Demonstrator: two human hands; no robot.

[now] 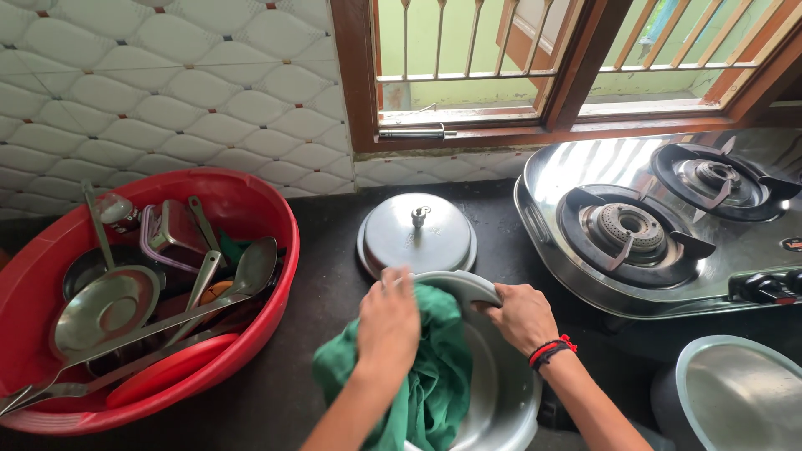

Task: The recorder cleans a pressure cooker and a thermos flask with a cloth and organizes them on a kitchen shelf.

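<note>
1. Head view: left hand point(388, 321) pressed flat on green cloth point(434, 384), fingers closed onto it, cloth draped over steel pot point(501, 392) rim, likely for wiping.
2. Right hand point(522, 316) clamped on pot rim, steadying it. Pot sits on dark tabletop point(326, 292), front centre.
3. Steel lid point(416, 234) just behind pot; red tub point(276, 242) w/ utensils to the left, gas stove point(635, 234) to the right.

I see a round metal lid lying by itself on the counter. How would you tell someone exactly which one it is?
Start at the window, then drop to the dark counter beneath its left part. The lid lies there, between the red tub of utensils and the gas stove. It alone is a flat steel disc with a small knob on top.
</note>
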